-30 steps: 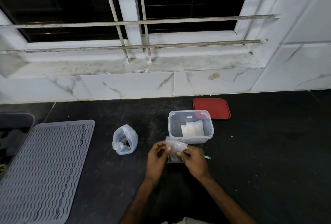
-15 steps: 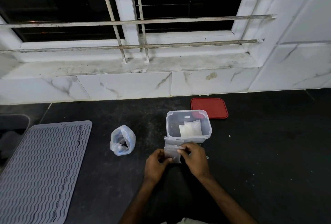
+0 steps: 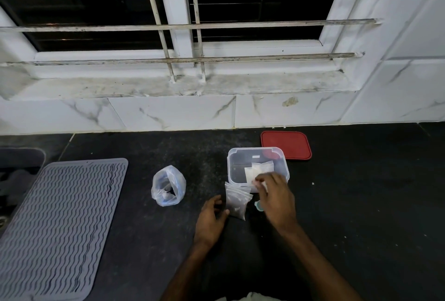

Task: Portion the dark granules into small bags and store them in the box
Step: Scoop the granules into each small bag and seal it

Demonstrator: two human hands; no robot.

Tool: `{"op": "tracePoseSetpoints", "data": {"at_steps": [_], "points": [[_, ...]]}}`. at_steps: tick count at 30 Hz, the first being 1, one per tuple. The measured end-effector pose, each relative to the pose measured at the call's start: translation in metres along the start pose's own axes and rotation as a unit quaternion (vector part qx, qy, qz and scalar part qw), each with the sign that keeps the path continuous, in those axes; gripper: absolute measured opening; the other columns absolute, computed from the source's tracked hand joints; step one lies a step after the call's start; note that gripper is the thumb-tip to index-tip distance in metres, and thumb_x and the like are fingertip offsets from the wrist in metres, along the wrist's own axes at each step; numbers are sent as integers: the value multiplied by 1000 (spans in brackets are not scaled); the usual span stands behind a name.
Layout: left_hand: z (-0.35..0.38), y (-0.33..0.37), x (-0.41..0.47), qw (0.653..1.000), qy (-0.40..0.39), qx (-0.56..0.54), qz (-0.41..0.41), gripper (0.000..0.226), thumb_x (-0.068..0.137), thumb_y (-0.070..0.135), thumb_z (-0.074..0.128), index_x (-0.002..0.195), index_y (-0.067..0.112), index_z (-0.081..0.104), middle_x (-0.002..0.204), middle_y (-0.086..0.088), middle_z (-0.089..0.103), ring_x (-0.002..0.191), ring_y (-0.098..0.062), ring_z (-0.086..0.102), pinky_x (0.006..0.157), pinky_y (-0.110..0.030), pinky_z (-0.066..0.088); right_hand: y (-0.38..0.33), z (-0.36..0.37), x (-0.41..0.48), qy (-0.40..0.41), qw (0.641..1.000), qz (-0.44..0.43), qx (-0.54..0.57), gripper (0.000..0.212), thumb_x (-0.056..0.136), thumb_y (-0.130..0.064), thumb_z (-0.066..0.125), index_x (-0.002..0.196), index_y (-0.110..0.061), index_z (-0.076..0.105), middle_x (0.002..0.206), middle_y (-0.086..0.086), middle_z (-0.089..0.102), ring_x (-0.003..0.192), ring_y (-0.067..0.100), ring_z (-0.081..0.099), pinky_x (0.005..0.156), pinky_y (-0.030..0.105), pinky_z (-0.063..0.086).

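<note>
A stack of small clear bags stands on the dark counter in front of the clear plastic box. My left hand holds the stack's lower left edge with thumb and curled fingers. At the box's front rim, my right hand pinches a single small bag, which is blurred. A few whitish bags lie inside the box. To the left sits a larger open plastic bag with dark granules at its bottom.
The red lid lies flat behind the box on its right. A small teal scoop peeks out under my right hand. At far left a grey ribbed mat covers the counter. The tiled wall and barred window stand behind.
My right hand has left the stack and moved up to the box's front rim with one small bag. The stack now stands at my left hand alone.
</note>
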State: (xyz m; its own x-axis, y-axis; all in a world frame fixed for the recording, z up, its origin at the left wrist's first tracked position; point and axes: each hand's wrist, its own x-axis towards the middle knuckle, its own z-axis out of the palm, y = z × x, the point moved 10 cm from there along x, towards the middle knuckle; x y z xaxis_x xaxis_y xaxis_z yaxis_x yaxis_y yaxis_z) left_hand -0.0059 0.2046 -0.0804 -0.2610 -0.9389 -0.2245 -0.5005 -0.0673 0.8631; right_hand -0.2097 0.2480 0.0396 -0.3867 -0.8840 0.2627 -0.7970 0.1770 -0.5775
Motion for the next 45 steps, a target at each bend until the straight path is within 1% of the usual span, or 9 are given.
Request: {"op": "tracePoseSetpoints", "data": {"at_steps": [2,7,14,23,27,30,35,39,45], "points": [[-3,-2,-2,1000,11,-3,-7,49,85,20,71,131,22,54,122,5,61,108,-6,60,100,-34,50,7,0,31,-10,999,-17,-35,11,95,-15,60,100,-15,70,104,1,68,101,20,58,79,35,50],[-10,9,1,1000,11,-6,-7,46,87,22,69,131,24,53,121,8,61,106,-4,61,96,-34,53,46,66,85,-233,948,-30,-213,36,90,-12,62,126,-11,61,128,7,63,117,26,55,100,37,46],[-33,28,12,997,60,-44,20,35,88,21,68,120,23,58,116,7,65,103,-3,64,93,-34,54,49,84,99,-278,921,-44,-270,42,91,-20,61,132,-14,57,130,6,62,119,24,58,100,34,46],[-38,23,0,994,71,-85,7,28,90,17,67,116,23,60,112,8,67,102,-2,64,92,-30,55,27,61,103,-245,918,-41,-309,34,92,-13,58,126,-16,58,120,4,68,108,24,64,86,33,51],[-42,58,1,988,81,-131,33,21,91,12,65,107,25,62,100,10,70,93,-3,66,80,-17,52,-22,10,102,-120,950,-83,-278,36,94,-12,59,129,-19,51,106,3,70,91,24,69,65,28,44],[-41,88,6,979,78,-185,44,6,95,21,61,95,24,67,87,3,72,80,-7,67,75,-27,54,-69,-29,83,19,968,-149,-201,35,85,-13,72,120,-19,65,96,1,74,75,19,72,53,20,44],[-42,116,3,966,58,-249,44,31,100,34,50,90,11,68,82,-4,71,72,-13,64,64,-26,52,-107,-4,9,3,969,-220,-113,50,65,-16,84,113,-17,68,101,0,72,83,16,70,63,28,59],[-50,104,-11,962,58,-264,49,22,99,23,55,93,7,68,86,-9,72,82,-20,68,75,-29,55,-102,13,-19,-26,981,-175,-80,59,59,-28,92,112,-24,66,93,-6,75,79,11,72,67,26,60],[-52,86,-14,965,64,-252,27,20,100,12,51,91,2,66,83,-19,68,74,-24,62,64,-26,53,-83,29,-17,-101,993,-63,-15,49,93,-27,63,138,-30,43,113,-1,72,102,15,69,92,34,56]]}}
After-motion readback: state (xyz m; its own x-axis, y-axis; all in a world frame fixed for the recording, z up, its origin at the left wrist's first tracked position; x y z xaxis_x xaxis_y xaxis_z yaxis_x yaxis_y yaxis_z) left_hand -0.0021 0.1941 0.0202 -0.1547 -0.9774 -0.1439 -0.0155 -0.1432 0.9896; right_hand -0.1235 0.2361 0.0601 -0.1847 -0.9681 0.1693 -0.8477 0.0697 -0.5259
